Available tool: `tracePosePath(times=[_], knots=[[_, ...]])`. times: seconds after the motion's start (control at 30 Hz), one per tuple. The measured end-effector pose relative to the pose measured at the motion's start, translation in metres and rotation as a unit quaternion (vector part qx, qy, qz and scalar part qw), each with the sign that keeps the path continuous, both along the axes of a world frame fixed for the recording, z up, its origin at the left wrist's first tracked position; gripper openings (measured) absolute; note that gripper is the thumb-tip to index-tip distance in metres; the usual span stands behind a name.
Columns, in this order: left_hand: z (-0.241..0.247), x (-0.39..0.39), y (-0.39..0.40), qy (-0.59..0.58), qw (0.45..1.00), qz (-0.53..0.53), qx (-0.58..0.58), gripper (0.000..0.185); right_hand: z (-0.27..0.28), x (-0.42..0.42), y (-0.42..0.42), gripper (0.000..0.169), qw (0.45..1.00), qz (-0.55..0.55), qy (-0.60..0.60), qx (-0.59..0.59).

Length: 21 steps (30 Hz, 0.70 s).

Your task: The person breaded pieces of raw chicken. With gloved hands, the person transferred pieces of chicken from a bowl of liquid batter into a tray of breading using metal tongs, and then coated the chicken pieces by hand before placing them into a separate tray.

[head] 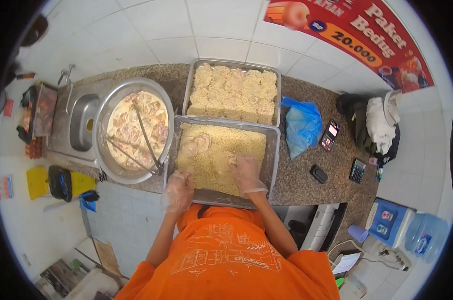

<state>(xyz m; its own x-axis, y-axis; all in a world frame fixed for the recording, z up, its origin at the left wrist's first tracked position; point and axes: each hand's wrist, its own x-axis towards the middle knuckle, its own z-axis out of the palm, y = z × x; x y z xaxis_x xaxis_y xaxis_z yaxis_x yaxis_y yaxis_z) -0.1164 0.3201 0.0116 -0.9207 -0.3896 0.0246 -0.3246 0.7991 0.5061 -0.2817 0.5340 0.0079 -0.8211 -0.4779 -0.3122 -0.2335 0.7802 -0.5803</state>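
Both my hands wear thin see-through plastic gloves. A grey rectangular tub [273, 161] of yellowish breadcrumbs [211, 176] lies directly before me. My left hand [179, 191] is at the tub's near left side with fingers curled; what they may hold is hidden. In the right part of the crumbs, my right hand [246, 173] has its fingertips at a small crumb-covered lump [231, 157]; whether they grip it is unclear. A pale, partly coated piece of raw meat [199, 143] rests on the crumbs at the far left. Behind the tub, a metal tray [280, 93] holds rows of crumb-coated pieces [232, 92].
Left of the tub stands a large metal bowl [99, 157] of meat in pale batter, with metal tongs [145, 137] inside. Beyond it is a steel sink [84, 127]. To the right lie a blue plastic bag [303, 125], a phone [329, 135], a black object [318, 174] and a calculator [357, 170].
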Motion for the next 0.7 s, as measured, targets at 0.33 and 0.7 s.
tracePosePath(times=[0.33,0.7], knots=[[-0.004,0.011,0.006,0.054,0.996,0.068,0.026,0.013,0.091,-0.065,-0.008,0.021,0.979,0.175,0.051,-0.093],[-0.053,0.036,0.01,0.075,0.989,0.047,-0.12,0.007,0.173,-0.25,-0.095,0.031,0.969,0.193,0.147,0.055]])
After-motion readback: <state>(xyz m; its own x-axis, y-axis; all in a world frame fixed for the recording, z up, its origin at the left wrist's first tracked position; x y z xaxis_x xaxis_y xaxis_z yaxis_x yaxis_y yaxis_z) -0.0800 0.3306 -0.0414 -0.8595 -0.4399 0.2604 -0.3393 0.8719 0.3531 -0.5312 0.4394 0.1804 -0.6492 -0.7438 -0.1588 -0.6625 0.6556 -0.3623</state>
